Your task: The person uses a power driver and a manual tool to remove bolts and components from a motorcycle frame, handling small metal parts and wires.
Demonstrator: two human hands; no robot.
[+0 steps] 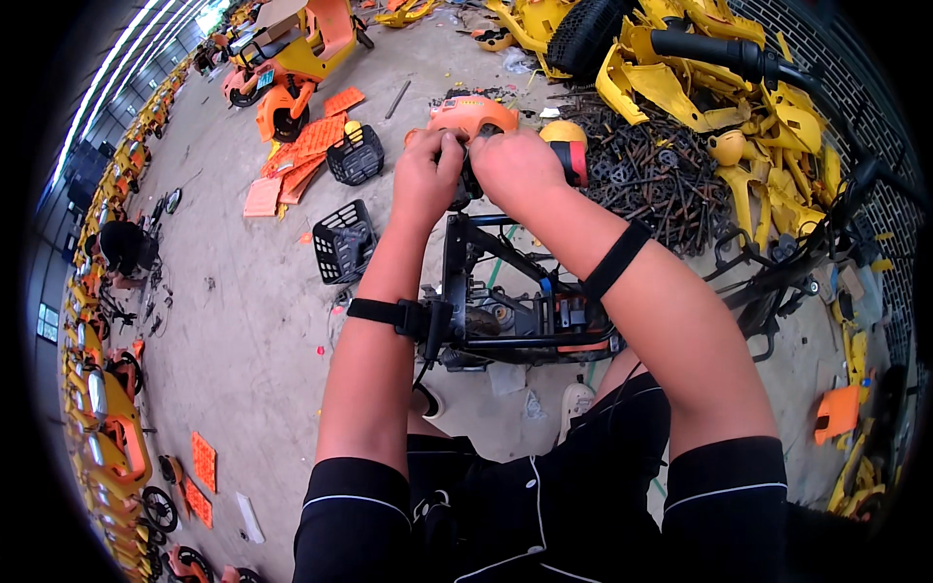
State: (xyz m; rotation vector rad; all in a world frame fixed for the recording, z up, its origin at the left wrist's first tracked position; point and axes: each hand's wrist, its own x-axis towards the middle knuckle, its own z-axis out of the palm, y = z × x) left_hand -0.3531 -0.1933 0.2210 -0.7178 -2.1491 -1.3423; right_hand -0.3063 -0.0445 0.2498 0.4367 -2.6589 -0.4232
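My arms reach forward over a stripped black scooter frame (pixel 525 340). At its far end sits a rounded orange front cover (pixel 474 114). My left hand (pixel 430 173) is closed at the near left side of this cover, thumb and fingers pressed together. My right hand (pixel 517 167) is curled into a closed grip just beside it, at the cover's near right side. What lies inside the fingers of either hand is hidden. Dark parts of the scooter's front show between and below the two hands.
Two black baskets (pixel 345 243) and orange panels (pixel 299 155) lie on the floor to the left. Right of the frame are a heap of dark metal parts (pixel 651 180) and piled yellow covers (pixel 777 126). An orange-yellow scooter (pixel 301 58) stands behind. Someone crouches (pixel 126 248) at far left.
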